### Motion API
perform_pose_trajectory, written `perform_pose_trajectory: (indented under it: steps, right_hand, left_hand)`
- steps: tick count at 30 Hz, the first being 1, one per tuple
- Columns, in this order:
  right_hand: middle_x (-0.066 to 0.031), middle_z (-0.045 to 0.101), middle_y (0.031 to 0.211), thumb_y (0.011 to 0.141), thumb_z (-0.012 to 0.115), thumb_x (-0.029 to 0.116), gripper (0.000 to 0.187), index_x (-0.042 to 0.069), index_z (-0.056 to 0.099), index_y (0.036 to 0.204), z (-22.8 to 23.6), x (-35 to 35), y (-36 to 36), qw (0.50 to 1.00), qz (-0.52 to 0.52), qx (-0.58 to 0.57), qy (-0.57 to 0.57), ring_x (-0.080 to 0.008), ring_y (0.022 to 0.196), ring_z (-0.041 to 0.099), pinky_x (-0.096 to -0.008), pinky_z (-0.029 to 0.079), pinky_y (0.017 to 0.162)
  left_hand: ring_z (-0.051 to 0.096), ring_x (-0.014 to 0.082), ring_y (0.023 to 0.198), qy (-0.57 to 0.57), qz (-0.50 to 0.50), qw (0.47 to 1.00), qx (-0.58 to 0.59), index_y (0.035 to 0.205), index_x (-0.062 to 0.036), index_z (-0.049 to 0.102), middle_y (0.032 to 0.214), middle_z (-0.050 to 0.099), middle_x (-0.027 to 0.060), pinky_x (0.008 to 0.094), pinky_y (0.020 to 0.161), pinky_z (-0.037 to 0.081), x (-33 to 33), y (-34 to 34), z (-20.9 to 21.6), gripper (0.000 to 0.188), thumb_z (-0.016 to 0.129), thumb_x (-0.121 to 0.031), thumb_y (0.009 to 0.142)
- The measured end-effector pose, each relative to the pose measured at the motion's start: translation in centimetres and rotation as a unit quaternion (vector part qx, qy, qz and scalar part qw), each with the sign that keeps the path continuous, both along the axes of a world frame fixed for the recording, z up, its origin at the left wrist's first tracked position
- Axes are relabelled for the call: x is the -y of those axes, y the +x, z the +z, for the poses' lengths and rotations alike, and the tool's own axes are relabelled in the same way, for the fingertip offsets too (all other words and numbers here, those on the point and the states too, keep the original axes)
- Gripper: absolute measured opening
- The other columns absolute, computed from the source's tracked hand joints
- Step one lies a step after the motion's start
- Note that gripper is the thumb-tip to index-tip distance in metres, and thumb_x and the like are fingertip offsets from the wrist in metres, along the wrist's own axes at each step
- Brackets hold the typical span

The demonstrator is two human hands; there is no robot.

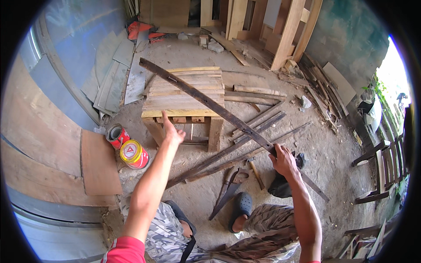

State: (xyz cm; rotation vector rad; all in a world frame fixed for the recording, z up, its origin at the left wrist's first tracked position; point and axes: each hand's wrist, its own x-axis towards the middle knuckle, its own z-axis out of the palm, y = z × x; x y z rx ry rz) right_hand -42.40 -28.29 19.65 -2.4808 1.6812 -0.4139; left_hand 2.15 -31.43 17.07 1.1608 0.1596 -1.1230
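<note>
My right hand grips a long dark weathered wooden strip near its lower part. The strip slants up and to the left, its far end lying across a low slatted wooden bench. My left hand is raised in front of the bench's near edge, fingers apart, holding nothing. Below the strip, several more dark wooden strips lie on the concrete floor. I sit low, knees in camouflage trousers, with a dark sandal on one foot.
Two red and yellow cans stand left of the bench. A machete and a hammer lie on the floor near my foot. Plywood sheets lean at the left. Timber frames and scrap boards pile up at the back and right.
</note>
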Motion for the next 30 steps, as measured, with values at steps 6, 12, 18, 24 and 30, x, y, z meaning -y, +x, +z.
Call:
perform_pose_trajectory:
  steps: [6,12,18,24,30]
  right_hand:
    - [-0.0194,0.064,0.098,0.090,0.068,0.026,0.034,0.006,0.054,0.113,-1.6,1.7,2.7,0.999,0.026,0.014,0.025,-0.0397,0.098,0.064,-0.0488,0.051,0.085]
    - [-0.0209,0.064,0.091,0.090,0.068,0.023,0.030,0.004,0.054,0.108,-0.7,2.8,6.3,0.994,0.085,0.067,-0.032,-0.0426,0.086,0.065,-0.0498,0.052,0.074]
    - [-0.0204,0.066,0.091,0.091,0.067,0.027,0.029,0.006,0.053,0.104,0.8,2.4,10.2,0.994,0.100,0.039,0.004,-0.0415,0.085,0.068,-0.0515,0.055,0.071]
    - [-0.0199,0.069,0.081,0.092,0.067,0.043,0.041,0.007,0.053,0.105,0.6,0.4,12.9,0.993,0.116,0.015,0.030,-0.0428,0.080,0.069,-0.0526,0.055,0.068]
    - [-0.0194,0.068,0.079,0.094,0.063,0.052,0.049,0.006,0.051,0.106,-3.3,-2.1,14.1,0.982,0.184,-0.034,0.037,-0.0421,0.075,0.069,-0.0507,0.055,0.064]
  left_hand:
    - [0.020,0.0405,0.147,-0.001,0.011,1.000,-0.010,0.161,-0.0150,0.008,0.161,0.015,0.0213,0.0580,0.118,0.022,3.2,6.0,-1.3,0.133,0.067,-0.087,0.065]
    - [0.029,0.0396,0.141,0.093,-0.051,0.993,0.049,0.158,-0.0177,0.022,0.159,0.024,0.0156,0.0579,0.113,0.032,3.6,7.4,-1.4,0.117,0.070,-0.079,0.071]
    - [0.037,0.0391,0.138,0.044,-0.066,0.993,0.082,0.159,-0.0118,0.013,0.157,0.025,0.0229,0.0541,0.110,0.041,1.8,7.6,-2.7,0.122,0.072,-0.075,0.073]
    - [0.059,0.0244,0.116,0.065,-0.176,0.959,0.211,0.150,-0.0086,0.032,0.133,0.055,0.0161,0.0438,0.091,0.055,-5.8,2.1,-5.2,0.096,0.056,-0.076,0.086]
    - [0.061,0.0119,0.055,0.107,-0.303,0.903,0.284,0.092,-0.0025,0.067,0.075,0.067,0.0034,0.0301,0.049,0.048,-15.2,-5.5,-10.7,0.034,0.060,-0.035,0.101]
